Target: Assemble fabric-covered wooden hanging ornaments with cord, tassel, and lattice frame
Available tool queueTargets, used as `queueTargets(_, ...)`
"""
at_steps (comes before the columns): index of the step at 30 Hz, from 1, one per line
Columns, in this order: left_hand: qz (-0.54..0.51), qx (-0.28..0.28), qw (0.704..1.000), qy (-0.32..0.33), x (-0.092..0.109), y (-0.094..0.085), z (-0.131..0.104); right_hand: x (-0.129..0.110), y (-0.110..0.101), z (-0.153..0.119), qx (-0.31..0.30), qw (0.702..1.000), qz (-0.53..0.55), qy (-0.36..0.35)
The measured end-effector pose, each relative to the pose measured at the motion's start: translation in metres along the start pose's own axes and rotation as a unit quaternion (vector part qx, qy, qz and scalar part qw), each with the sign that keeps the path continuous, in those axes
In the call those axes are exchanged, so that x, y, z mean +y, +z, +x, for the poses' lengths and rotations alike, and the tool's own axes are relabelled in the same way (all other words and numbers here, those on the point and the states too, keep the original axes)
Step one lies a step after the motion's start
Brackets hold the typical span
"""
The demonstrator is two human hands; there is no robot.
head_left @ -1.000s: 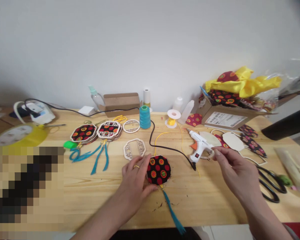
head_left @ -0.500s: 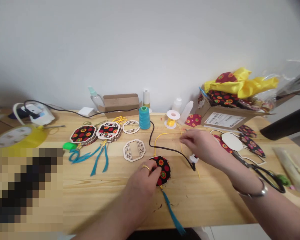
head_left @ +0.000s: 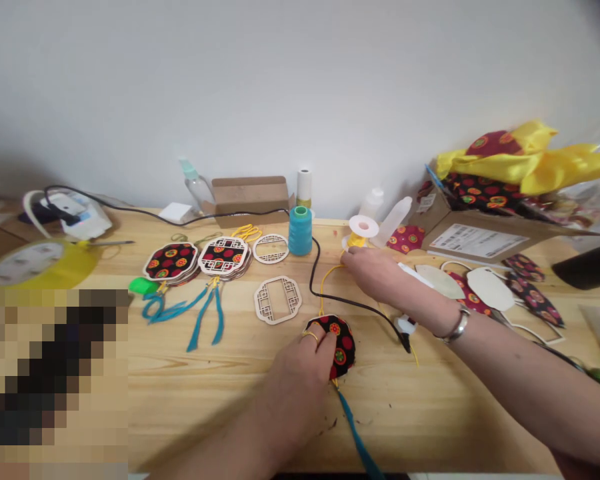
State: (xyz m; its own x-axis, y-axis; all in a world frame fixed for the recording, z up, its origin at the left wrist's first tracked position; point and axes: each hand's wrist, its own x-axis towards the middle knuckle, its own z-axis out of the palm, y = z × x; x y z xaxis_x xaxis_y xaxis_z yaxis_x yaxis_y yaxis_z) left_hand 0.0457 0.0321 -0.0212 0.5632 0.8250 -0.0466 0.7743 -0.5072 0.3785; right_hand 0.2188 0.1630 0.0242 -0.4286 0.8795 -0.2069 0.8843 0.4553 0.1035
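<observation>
My left hand (head_left: 305, 360) is closed on a round pendant (head_left: 341, 340) in black cloth with red and orange flowers, pressed to the table. A teal tassel (head_left: 354, 430) trails from its lower end, and a yellow cord (head_left: 323, 288) runs up from its top. My right hand (head_left: 375, 270), wearing a silver bangle, reaches past the black cable; its fingertips are closed at the far end of that cord. Just behind them stands a white spool of yellow cord (head_left: 364, 227), partly covered by the hand. The exact pinch is small and hard to see.
Left lie stacked pendants with teal tassels (head_left: 223, 257) and lattice wooden frames (head_left: 279, 300). A teal thread cone (head_left: 300, 232) stands midway, with a black cable (head_left: 350, 300) crossing behind my hands. Right are squeeze bottles (head_left: 395, 220), a cloth-filled cardboard box (head_left: 473, 240) and white cut-outs (head_left: 490, 289).
My right hand has moved left and away from me, to the cord's end near the spool. My left hand still holds the pendant in place. The view has shifted slightly.
</observation>
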Motion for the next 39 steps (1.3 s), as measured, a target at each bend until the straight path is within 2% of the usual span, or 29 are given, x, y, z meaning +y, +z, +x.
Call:
queueTargets(7,-0.007,-0.05,0.999,-0.009,-0.002,0.004,0.0,0.0,-0.002,0.003,-0.018,0.999,0.038,0.015)
queueTargets(10,-0.002,0.0,1.0,-0.03,-0.002,0.006,-0.001,0.002,-0.007,-0.002,-0.03,0.995,0.086,0.028)
queueTargets(12,0.002,0.059,0.997,-0.047,-0.001,0.006,-0.001,0.002,-0.01,-0.005,-0.049,0.982,0.182,0.024)
queueTargets(14,-0.013,0.107,0.992,-0.067,0.0,0.006,0.0,0.001,-0.009,-0.007,-0.081,0.939,0.332,0.031)
queueTargets(17,-0.057,0.139,0.982,-0.113,0.0,0.005,0.002,-0.005,-0.004,-0.009,-0.15,0.828,0.534,0.085)
queueTargets(19,-0.091,0.145,0.976,-0.132,0.0,0.003,0.003,-0.01,-0.001,-0.008,-0.184,0.767,0.602,0.128)
queueTargets(21,-0.122,0.15,0.972,-0.138,-0.001,0.002,0.004,-0.015,0.001,-0.006,-0.199,0.739,0.626,0.152)
queueTargets(27,-0.165,0.147,0.966,-0.138,-0.002,-0.001,0.005,-0.022,0.001,-0.002,-0.252,0.729,0.622,0.135)
queueTargets(32,-0.151,0.147,0.969,-0.128,-0.002,-0.002,0.006,-0.026,0.001,-0.001,-0.227,0.742,0.611,0.155)
queueTargets(39,-0.136,0.154,0.97,-0.126,-0.002,0.0,0.007,-0.029,0.002,-0.001,-0.202,0.757,0.606,0.138)
